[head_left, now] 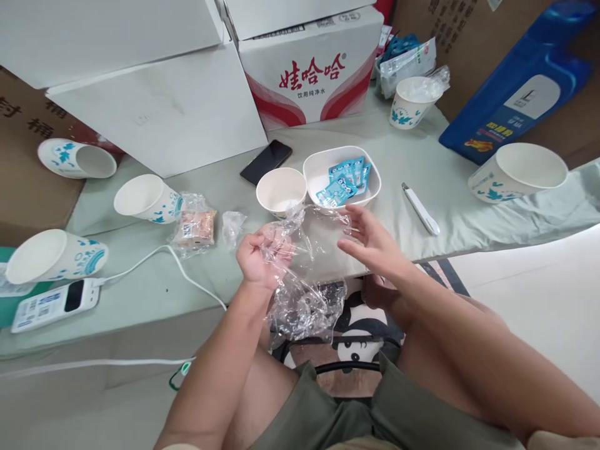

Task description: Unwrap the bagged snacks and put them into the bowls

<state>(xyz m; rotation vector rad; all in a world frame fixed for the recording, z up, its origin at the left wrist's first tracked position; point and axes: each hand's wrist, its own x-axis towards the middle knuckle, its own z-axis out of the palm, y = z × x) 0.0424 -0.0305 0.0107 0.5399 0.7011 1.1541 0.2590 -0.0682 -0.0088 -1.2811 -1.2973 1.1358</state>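
Note:
A crumpled clear plastic bag (304, 300) hangs over the table's front edge, above my lap. My left hand (265, 253) is closed around its upper part. My right hand (372, 240) has its fingers apart beside the bag's right edge; whether the fingertips touch the film I cannot tell. Just behind the hands stand a white paper cup (281, 190) and a white bowl (309, 165) with several blue sachets (344, 181) in it. Left of my left hand lie a small crumpled piece of clear plastic (233, 228) and a wrapped orange packet (197, 228).
A phone (266, 161) lies behind the cup, a white utility knife (420, 209) to the right. Paper cups (60, 256) lie at left; another cup (518, 175) stands at right by a blue bottle (515, 87). A power bank (56, 306) trails a white cable. Boxes (314, 75) line the back.

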